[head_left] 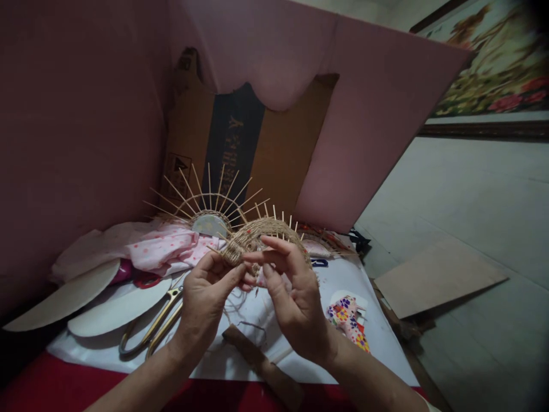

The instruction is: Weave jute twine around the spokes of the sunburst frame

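A half-round woven jute piece (pixel 261 232) with thin wooden sticks poking up from its rim is held above the table. My left hand (pixel 206 297) pinches its lower left edge, fingers closed on the weave. My right hand (pixel 294 294) is beside it, fingers curled over the front of the piece and pinching a thin jute strand that trails down toward the table. Behind it stands a second round piece (pixel 210 220) with long sticks fanning out like rays.
Scissors (pixel 150 329) with gold handles lie left of my left hand on the white table cover (pixel 377 343). White oval cardboard cutouts (pixel 103 303), pink dotted cloth (pixel 158 249) and colourful fabric scraps (pixel 349 320) lie around. A cardboard box (pixel 274 143) and pink panels stand behind.
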